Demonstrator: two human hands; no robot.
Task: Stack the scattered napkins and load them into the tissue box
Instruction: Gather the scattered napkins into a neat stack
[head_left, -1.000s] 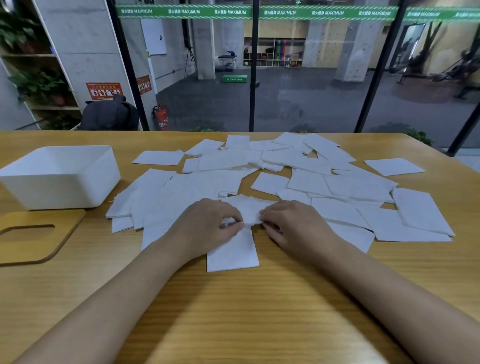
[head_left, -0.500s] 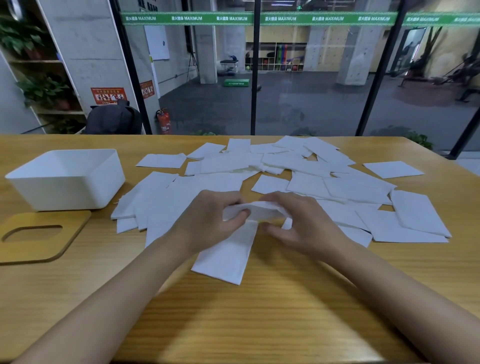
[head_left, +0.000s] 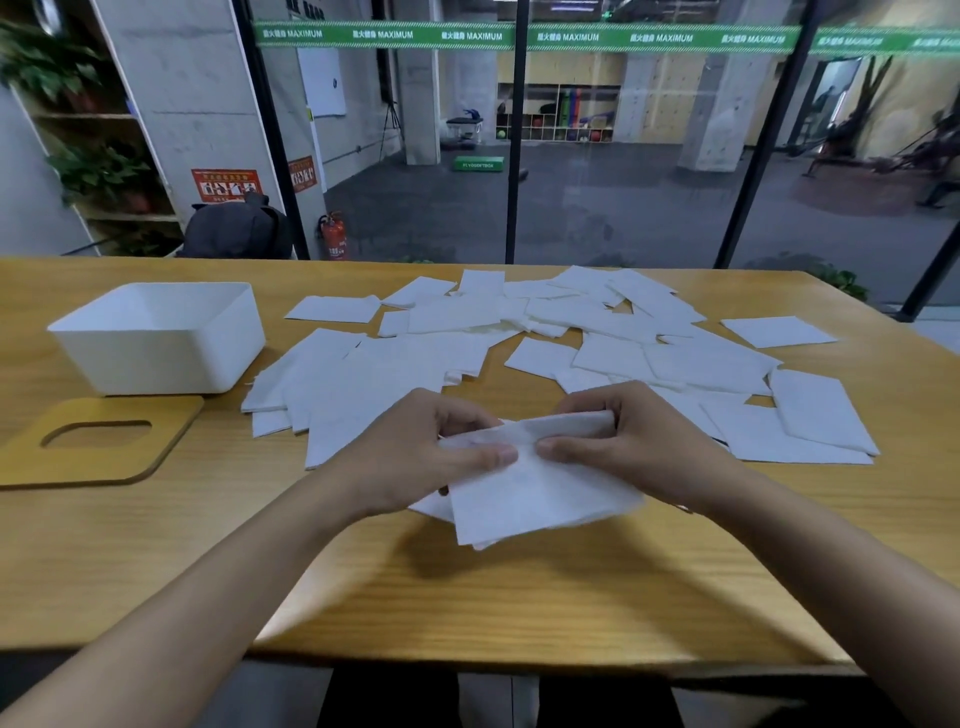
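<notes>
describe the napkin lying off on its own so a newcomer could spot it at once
On the wooden table, a spread of white napkins covers the middle. Look past its far right side, toward the table's right edge, for the lone napkin. Unlike the overlapping rest, it touches no other sheet, with bare wood all around it.

Pale wooden counter (head_left: 156, 545) sits against black-framed glass wall (head_left: 514, 156) with green banner strip (head_left: 571, 37) up top. Grey concrete pillar (head_left: 192, 104) left, red fire extinguisher (head_left: 332, 236) and dark backpack (head_left: 236, 228) near its base. Wooden plant shelf (head_left: 93, 171) far left. Dim gym beyond, dark grey floor (head_left: 623, 208).
</notes>
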